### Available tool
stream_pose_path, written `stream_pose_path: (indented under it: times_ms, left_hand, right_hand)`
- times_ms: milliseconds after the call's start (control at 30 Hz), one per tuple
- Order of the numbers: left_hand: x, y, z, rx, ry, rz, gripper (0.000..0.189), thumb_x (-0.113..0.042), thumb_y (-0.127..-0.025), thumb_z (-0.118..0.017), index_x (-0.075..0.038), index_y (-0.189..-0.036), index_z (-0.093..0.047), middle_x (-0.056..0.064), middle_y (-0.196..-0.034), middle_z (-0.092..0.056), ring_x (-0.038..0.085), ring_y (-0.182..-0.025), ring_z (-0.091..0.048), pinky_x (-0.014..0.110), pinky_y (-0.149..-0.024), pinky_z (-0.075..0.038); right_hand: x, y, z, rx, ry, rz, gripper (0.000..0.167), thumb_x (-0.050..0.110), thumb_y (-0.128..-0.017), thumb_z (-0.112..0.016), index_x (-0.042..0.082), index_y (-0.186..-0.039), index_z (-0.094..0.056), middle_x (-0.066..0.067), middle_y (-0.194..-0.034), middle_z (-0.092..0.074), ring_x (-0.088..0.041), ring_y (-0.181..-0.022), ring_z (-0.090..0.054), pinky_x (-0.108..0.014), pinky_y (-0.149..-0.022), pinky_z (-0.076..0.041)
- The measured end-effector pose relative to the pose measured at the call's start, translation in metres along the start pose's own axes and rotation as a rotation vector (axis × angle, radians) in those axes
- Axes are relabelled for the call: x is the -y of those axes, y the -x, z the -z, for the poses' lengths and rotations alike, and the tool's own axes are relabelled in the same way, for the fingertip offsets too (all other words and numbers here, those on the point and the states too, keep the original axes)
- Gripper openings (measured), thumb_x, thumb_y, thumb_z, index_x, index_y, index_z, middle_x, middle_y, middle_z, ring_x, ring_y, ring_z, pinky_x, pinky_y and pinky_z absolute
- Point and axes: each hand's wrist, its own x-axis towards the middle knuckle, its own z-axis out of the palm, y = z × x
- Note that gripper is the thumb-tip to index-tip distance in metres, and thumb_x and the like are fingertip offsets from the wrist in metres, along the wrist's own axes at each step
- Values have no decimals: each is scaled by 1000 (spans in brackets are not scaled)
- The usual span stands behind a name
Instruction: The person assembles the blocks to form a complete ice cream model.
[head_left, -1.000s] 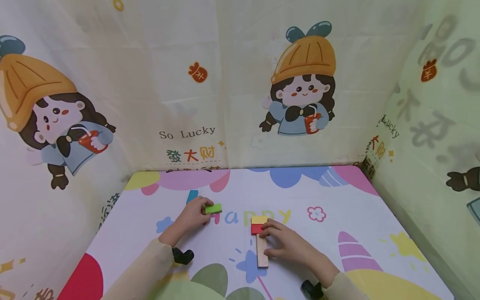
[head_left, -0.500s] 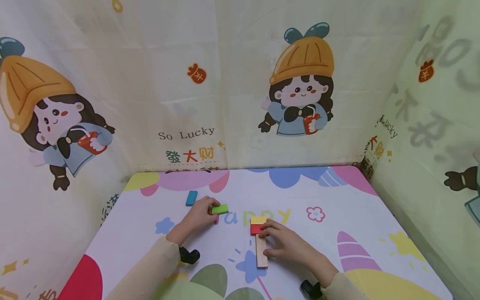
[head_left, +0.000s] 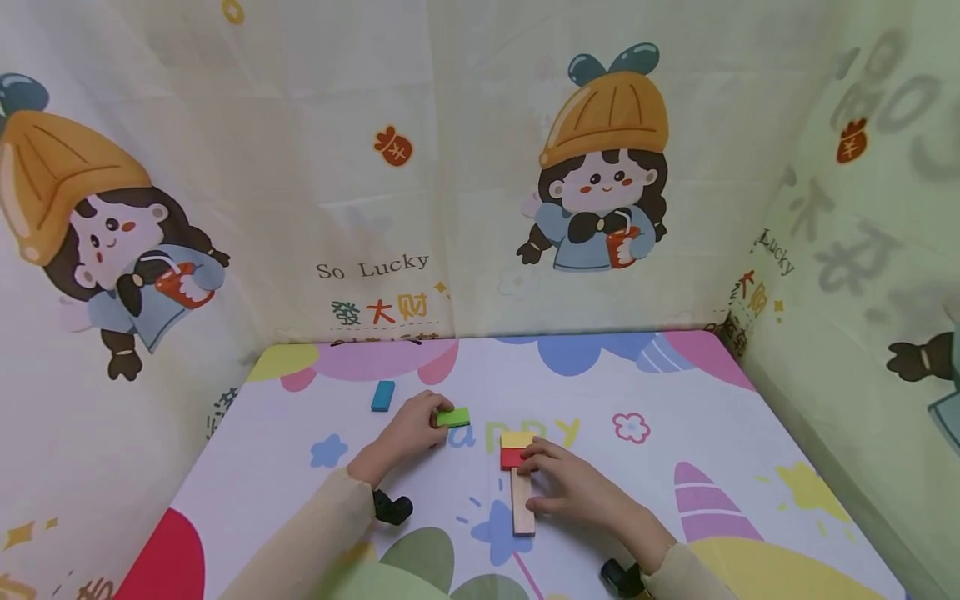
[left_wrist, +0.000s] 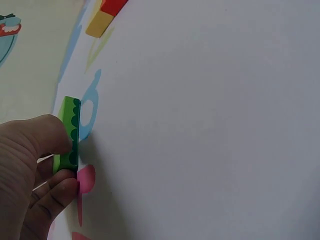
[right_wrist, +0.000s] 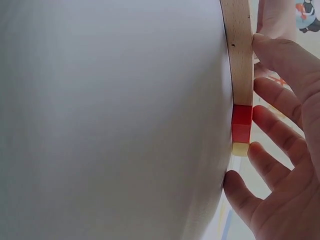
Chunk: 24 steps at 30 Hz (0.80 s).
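Observation:
My left hand [head_left: 431, 419] pinches a small green block [head_left: 454, 417] between thumb and fingers, just above the mat, left of the other blocks. In the left wrist view the green block [left_wrist: 69, 135] stands on edge against the thumb [left_wrist: 42, 137]. A yellow block [head_left: 517, 439], a red block [head_left: 513, 458] and a long bare wooden plank [head_left: 522, 505] lie end to end in a line. My right hand [head_left: 536, 479] rests beside them, its straight fingers [right_wrist: 272, 112] touching the red block [right_wrist: 242, 122] and the plank [right_wrist: 239, 50].
A blue block [head_left: 383, 396] lies alone on the mat behind my left hand. The printed table mat [head_left: 660, 392] is walled by cartoon-print cloth [head_left: 480, 167] at the back and on both sides. Black wrist mounts show near the front edge.
My left hand has carried the green block to the right, closer to the yellow block, which uncovered the blue block. The right hand and its row of blocks have not moved.

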Motion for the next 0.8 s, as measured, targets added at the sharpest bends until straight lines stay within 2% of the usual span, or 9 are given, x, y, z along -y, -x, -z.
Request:
stream_pose_path:
  times_ms: [300, 467, 600, 800]
  left_hand:
    - [-9, -6, -8, 0, -36, -35, 34, -8, -88, -76, -10, -121, -71, -1, -100, -61, 14, -80, -53, 26, -69, -48]
    - [-16, -8, -11, 15, -25, -43, 32, -11, -89, -75, -11, -121, -71, -2, -102, -61, 13, -82, -53, 26, -71, -48]
    - [-18, -10, -14, 5, -17, -43, 27, -14, -93, -71, -12, -120, -72, -3, -101, -62, 12, -83, -54, 25, -72, -49]
    - [-21, -14, -19, -16, -41, -83, 23, -11, -95, -67, -11, -118, -72, -3, -100, -62, 11, -81, -53, 25, -71, -48]
  right_hand:
    - [-1, 0, -1, 9, -5, -9, 35, 28, -87, -84, 21, -119, -71, 2, -139, -59, -32, -147, -44, -51, -114, -43]
    - [-1, 0, -1, 10, -10, -21, 35, 28, -87, -84, 22, -119, -71, 2, -139, -59, -32, -147, -44, -51, -114, -43]
    - [-1, 0, -1, 11, -17, -27, 35, 29, -87, -84, 22, -119, -71, 2, -140, -58, -32, -147, -43, -51, -114, -43]
    - [-1, -1, 0, 13, -24, -31, 35, 29, -87, -84, 23, -119, -70, 3, -141, -57, -29, -147, -43, -52, -116, -40]
